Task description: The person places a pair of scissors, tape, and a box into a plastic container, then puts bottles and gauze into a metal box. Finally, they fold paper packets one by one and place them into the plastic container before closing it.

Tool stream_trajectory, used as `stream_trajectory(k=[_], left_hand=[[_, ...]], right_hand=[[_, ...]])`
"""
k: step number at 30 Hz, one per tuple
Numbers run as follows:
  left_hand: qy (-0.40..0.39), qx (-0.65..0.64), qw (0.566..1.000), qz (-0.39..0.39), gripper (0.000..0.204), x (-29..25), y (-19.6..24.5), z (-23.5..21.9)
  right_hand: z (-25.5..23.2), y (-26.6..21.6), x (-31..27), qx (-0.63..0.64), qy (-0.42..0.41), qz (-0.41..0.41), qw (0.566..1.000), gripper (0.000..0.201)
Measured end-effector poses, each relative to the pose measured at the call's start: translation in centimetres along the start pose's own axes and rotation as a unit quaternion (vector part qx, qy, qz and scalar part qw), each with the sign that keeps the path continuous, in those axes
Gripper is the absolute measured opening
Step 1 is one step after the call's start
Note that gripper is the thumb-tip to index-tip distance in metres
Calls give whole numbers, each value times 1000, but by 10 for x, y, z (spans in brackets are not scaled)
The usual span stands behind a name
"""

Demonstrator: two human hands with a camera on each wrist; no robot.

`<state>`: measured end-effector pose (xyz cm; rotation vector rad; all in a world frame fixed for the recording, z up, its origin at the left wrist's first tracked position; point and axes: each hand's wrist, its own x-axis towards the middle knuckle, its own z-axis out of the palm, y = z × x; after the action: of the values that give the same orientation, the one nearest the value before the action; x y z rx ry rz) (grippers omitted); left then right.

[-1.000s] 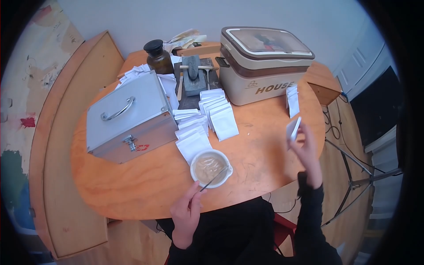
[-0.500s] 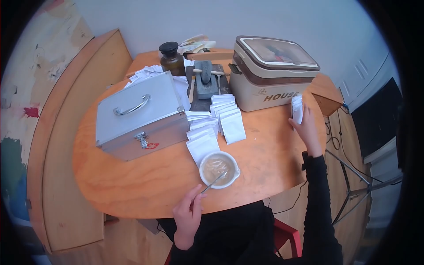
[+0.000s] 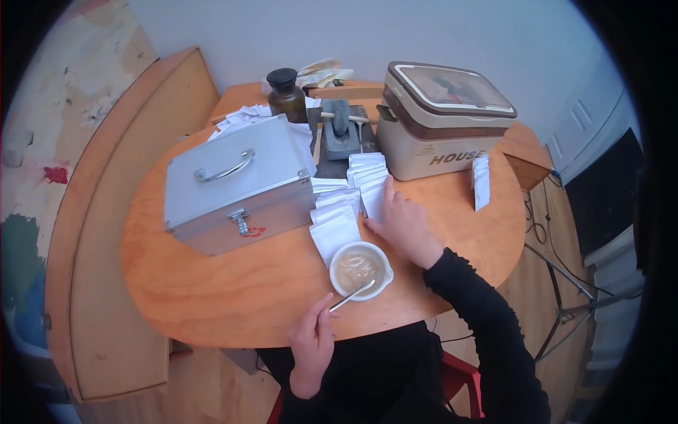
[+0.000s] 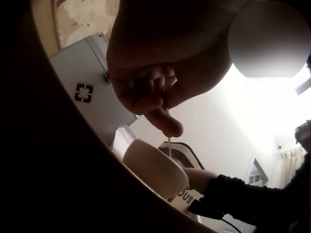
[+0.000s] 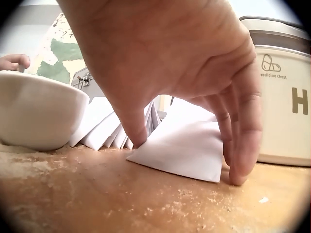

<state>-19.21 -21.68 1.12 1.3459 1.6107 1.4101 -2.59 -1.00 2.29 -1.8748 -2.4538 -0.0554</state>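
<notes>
We pinched the thin metal rod (image 3: pixel 339 305) between the thumb and fingers of our left hand (image 3: pixel 312 345), its far end in the white bowl (image 3: pixel 333 274). Our right hand (image 3: pixel 407 225) was spread astride the front paper packet (image 3: pixel 374 202), which lay at the near end of its overlapping row, thumb by one side edge and fingers by the other. We judged the packet light, foldable and easily creased, best taken by both side edges with a gentle squeeze; the rod looked stiff and perhaps slippery if wet. From the head we saw the bowl's cloudy contents, hidden from both wrists; only the right wrist showed us the pale crumbs on the table (image 5: pixel 121 194) and the packet's near edge by the thumb.
</notes>
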Motion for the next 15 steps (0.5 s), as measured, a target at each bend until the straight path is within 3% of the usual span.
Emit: stream_trajectory(k=[3, 9, 13, 15], left_hand=[[7, -2, 1000, -18, 25, -2, 1, -3], [21, -14, 999, -27, 25, 4, 2, 0], [10, -4, 1000, -30, 24, 11, 6, 8], [3, 0, 1000, -31, 24, 11, 5, 12]], right_hand=[[-5, 8, -6, 48, -7, 17, 999, 97], [-26, 49, -59, 213, 77, -30, 973, 93], [-42, 53, -107, 285, 22, 8, 958, 90], [-37, 56, -122, 297, 7, -15, 955, 85]])
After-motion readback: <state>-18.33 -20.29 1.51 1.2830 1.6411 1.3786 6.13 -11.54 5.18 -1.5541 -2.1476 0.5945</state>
